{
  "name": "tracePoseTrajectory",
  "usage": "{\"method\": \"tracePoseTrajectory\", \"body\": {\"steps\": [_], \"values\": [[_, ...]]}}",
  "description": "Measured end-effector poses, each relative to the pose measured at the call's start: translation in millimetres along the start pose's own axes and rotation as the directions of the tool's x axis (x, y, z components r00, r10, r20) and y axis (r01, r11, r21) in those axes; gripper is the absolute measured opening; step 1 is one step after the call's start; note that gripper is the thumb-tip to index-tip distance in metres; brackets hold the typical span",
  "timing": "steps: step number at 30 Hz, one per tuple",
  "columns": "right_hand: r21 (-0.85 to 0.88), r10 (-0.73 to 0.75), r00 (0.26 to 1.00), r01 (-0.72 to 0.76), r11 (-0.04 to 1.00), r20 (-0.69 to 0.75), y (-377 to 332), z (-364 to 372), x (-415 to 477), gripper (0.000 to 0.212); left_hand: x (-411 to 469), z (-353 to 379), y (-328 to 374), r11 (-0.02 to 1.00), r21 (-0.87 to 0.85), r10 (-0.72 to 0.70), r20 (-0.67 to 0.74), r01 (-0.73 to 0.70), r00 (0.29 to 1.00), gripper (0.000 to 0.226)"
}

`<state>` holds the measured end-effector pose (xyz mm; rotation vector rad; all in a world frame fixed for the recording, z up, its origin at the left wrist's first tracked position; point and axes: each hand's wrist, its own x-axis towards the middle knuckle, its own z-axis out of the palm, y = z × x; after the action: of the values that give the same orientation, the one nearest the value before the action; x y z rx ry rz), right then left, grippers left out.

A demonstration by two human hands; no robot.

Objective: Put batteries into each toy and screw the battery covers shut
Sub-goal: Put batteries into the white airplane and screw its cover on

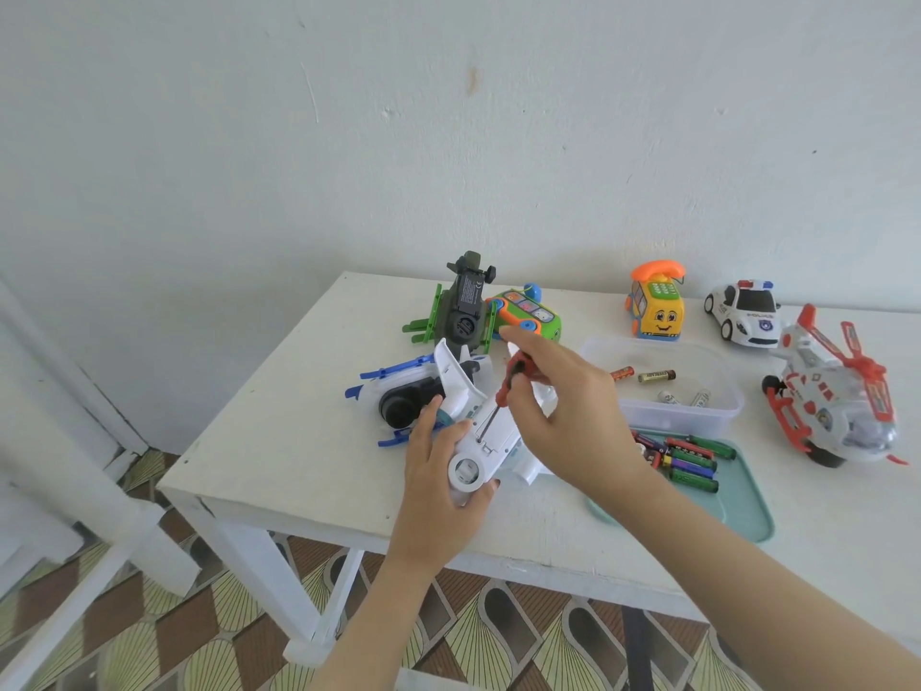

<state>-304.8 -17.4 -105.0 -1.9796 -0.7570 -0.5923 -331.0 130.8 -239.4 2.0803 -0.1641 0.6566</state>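
Note:
A white toy airplane (491,431) lies belly-up on the white table (299,441). My left hand (441,471) grips its front end. My right hand (558,406) holds a red-handled screwdriver (508,379), whose tip rests on the plane's battery cover. Loose batteries (690,458) lie on a teal tray (747,511) under my right wrist. More batteries (657,376) sit in a clear plastic tub (717,416) behind it.
A white-and-blue helicopter (398,396) lies just left of the plane. Behind it stand a green-black helicopter (461,311) and a green toy phone car (528,319). A yellow phone car (657,304), a police car (745,311) and a red-white helicopter (832,396) are on the right.

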Motion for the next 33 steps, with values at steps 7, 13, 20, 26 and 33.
{"method": "tracePoseTrajectory", "body": {"steps": [7, 13, 20, 26, 33], "values": [[-0.038, -0.052, 0.988, 0.047, 0.998, -0.144, 5, 4, 2, 0.031, 0, -1, 1, 1.0, 0.014, -0.004, 0.007, 0.004, 1.0, 0.059], [0.002, -0.064, 0.986, 0.065, 0.998, -0.156, 2, 4, 1, 0.029, 0, 0, 0, 1.0, 0.017, 0.016, 0.006, -0.016, 1.0, 0.06], [0.082, -0.012, 0.984, 0.027, 0.996, -0.179, 2, 2, -2, 0.028, 0, -1, -2, 1.0, 0.007, 0.028, 0.025, -0.028, 0.999, 0.062], [0.078, 0.003, 0.984, 0.011, 0.997, -0.178, 4, 3, -3, 0.026, 0, -2, 0, 1.0, -0.009, 0.027, 0.036, -0.027, 0.999, 0.062], [0.12, 0.028, 0.99, -0.011, 0.993, -0.135, -7, 1, -5, 0.027, -2, -4, 5, 0.999, -0.028, 0.021, 0.027, -0.021, 0.999, 0.057]]}}
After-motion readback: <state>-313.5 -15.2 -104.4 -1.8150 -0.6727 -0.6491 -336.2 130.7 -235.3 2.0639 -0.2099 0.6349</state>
